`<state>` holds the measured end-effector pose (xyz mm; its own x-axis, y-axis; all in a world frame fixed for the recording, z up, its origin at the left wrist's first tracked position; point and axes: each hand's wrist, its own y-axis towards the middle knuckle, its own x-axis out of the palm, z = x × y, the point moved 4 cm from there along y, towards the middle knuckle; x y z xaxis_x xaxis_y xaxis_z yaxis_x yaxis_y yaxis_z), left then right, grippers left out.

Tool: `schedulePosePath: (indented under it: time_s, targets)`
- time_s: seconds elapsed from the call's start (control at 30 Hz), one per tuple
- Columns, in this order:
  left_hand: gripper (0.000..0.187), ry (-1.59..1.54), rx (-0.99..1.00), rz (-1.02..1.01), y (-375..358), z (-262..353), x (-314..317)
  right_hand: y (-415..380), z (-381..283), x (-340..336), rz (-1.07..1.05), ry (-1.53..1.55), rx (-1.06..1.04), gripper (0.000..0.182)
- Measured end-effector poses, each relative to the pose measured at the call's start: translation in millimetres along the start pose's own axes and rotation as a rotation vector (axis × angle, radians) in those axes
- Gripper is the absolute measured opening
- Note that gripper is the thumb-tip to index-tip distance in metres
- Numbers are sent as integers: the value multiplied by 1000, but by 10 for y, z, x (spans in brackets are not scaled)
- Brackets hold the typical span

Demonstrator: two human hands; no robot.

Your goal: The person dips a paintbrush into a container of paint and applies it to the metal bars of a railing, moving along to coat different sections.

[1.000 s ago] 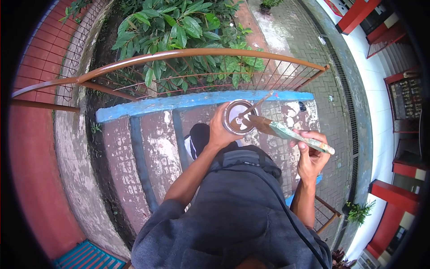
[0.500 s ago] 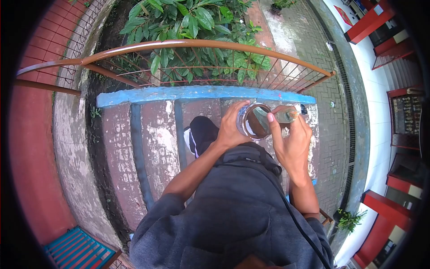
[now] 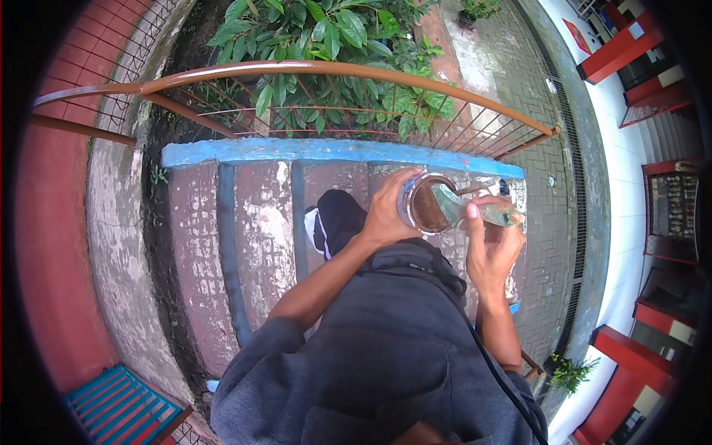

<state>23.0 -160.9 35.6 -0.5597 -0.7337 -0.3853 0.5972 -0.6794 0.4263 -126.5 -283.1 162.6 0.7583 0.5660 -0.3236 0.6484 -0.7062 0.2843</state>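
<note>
My left hand (image 3: 391,208) is wrapped round the side of a round jar (image 3: 407,202) with a wide mouth and brown contents or coating inside. Between the thumb and fingers of my right hand (image 3: 495,248) is a flat, greenish, stained paintbrush (image 3: 449,202). Its broad end dips over the jar's mouth, and its narrower end reaches right past my fingers. A thin brown stick-like piece (image 3: 469,190) shows beside the jar's rim. How deep the paintbrush goes is hard to see.
Worn steps (image 3: 259,245) with peeling paint lie below me, bordered by a blue edge (image 3: 334,150). A brown metal railing (image 3: 297,67) curves across in front, with leafy plants (image 3: 319,37) behind. A teal slatted bench (image 3: 122,408) stands lower left; a small dark object (image 3: 503,188) lies near the right edge.
My right hand has turned and shifted slightly right and down. The paintbrush now angles down to the right, its flat greenish side showing. The left hand and jar stay nearly still.
</note>
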Motion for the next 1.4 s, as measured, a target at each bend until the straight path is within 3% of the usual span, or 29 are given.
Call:
schedulePosePath:
  time_s: [0.13, 0.27, 0.4, 0.53, 0.73, 0.87, 1.4]
  targets:
    - [104, 5, -11, -6, 7, -30, 11, -127, 46, -79, 71, -8, -22, 7]
    - [105, -37, -141, 12, -2, -48, -7, -213, 138, -157, 134, 214, 8, 14]
    - [107, -89, -165, 30, 30, -42, -41, -256, 212, -169, 254, 392, -179, 21]
    - [106, -140, -185, 45, 38, 20, -112, -328, 201, -168, 316, 342, -352, 26]
    - [105, -149, -193, 74, -14, 17, -135, -389, 219, -181, 390, 292, -378, 29]
    - [106, -196, -219, 112, -9, 15, -191, -413, 431, -49, 230, 273, -270, 24]
    - [106, -149, -197, 143, 176, 73, -395, -242, 227, -51, 193, 409, -331, 21]
